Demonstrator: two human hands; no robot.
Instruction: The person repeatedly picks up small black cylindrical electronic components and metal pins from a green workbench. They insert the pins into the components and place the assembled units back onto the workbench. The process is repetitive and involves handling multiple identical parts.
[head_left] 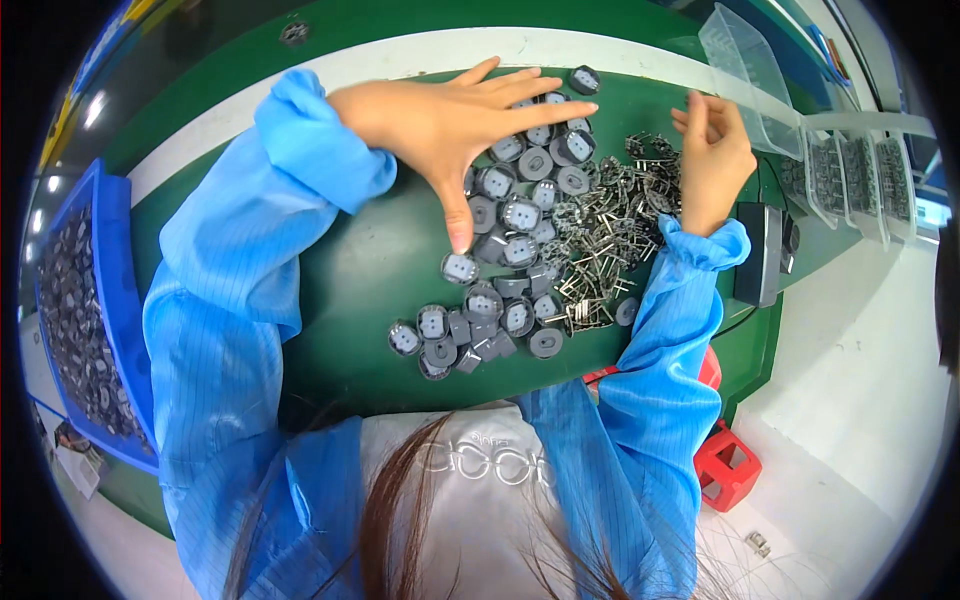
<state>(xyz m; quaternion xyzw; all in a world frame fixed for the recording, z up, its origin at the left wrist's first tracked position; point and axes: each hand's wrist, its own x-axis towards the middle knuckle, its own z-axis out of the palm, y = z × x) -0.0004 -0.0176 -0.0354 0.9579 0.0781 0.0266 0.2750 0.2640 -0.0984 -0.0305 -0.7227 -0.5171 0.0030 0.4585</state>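
Note:
My left hand (440,125) is spread wide, palm down, above a heap of round dark grey plastic parts (520,215) with light grey faces and small slots. Its thumb tip reaches one such part (460,268) at the heap's left side; whether they touch is unclear. Right of the heap lies a tangled pile of small dark and silvery metal pieces with prongs (610,230). Beyond that pile, my right hand (715,165) is raised with its fingers curled and the tips pinched together. Whatever may be between those fingertips is too small to make out.
At the left stands a blue tray (115,300) full of small dark parts. On the right is a clear plastic bin (745,75) beside a compartmented clear box (850,120). A dark grey box-shaped device (758,255) sits at the green table's (350,280) right edge, with a red stool (728,465) below.

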